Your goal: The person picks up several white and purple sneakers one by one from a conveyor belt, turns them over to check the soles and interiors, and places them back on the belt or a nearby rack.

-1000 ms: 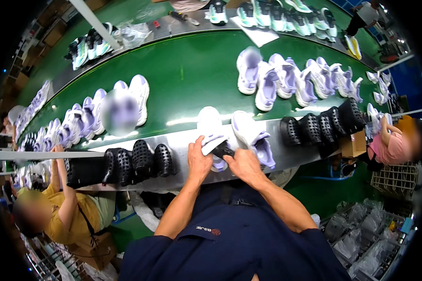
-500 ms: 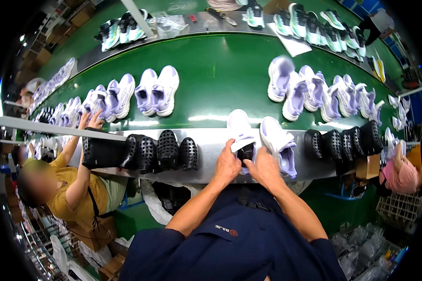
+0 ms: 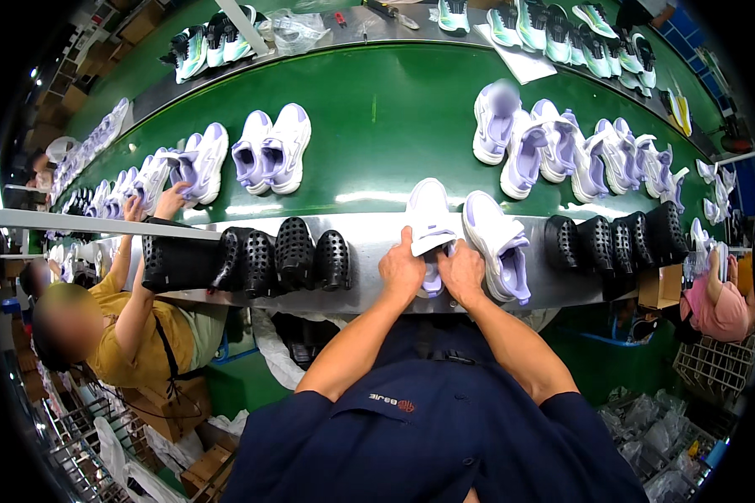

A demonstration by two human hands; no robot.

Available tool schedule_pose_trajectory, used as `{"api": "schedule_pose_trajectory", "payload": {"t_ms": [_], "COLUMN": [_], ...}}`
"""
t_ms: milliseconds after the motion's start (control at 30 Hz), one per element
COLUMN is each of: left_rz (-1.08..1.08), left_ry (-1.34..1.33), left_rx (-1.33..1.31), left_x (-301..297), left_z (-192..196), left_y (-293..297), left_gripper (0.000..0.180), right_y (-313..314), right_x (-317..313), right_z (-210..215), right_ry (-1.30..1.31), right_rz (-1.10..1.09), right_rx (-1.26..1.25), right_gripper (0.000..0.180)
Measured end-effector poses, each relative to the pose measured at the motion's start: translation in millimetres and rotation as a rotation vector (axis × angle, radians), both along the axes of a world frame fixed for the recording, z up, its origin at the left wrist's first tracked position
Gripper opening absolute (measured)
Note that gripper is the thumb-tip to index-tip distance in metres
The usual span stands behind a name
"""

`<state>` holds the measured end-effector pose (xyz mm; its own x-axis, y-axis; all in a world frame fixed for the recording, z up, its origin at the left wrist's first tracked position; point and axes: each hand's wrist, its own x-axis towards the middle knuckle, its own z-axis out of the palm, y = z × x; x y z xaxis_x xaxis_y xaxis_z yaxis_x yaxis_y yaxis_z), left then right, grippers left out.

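Observation:
A white sneaker with a lilac lining [image 3: 429,201] lies toe away from me on the metal ledge, in front of my body. My left hand [image 3: 401,270] grips its left side near the tongue, the thumb close to the lifted flap. My right hand [image 3: 461,270] is closed at the right edge of the shoe's opening, its fingertips partly hidden inside. A second white and lilac sneaker [image 3: 493,239] stands just right of it, untouched. The inside of the held shoe is mostly hidden by my hands.
Black perforated shoe forms stand left [image 3: 295,251] and right [image 3: 596,243] on the metal ledge [image 3: 369,251]. Beyond runs a green belt [image 3: 377,134] carrying more white and lilac sneakers [image 3: 287,149]. At left, a co-worker in a yellow shirt [image 3: 134,344] reaches toward shoes.
The black piece seen in the shoe's opening is out of sight now. My hands have shifted slightly away from me, and the view has tilted a little. The co-worker's hands at left moved.

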<state>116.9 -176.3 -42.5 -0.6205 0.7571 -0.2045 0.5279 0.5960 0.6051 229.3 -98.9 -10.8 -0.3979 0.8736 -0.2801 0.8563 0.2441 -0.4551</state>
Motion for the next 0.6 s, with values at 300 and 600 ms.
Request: {"api": "schedule_pose_trajectory", "payload": {"t_ms": [300,600], "left_rz": [0.07,0.045], "left_ry": [0.063,0.05], "left_rx": [0.16,0.224], "left_x": [7,11], "left_z": [17,31], "left_y": [7,2], "left_gripper": [0.049,0.04], "right_y": [4,10], "right_x": [6,6], "right_z": [-8,-10], "right_ry": [0.04,0.064], "right_rz": [0.083,0.068], "right_rx": [-0.039,-0.083], "right_gripper": [0.039,0.04]}}
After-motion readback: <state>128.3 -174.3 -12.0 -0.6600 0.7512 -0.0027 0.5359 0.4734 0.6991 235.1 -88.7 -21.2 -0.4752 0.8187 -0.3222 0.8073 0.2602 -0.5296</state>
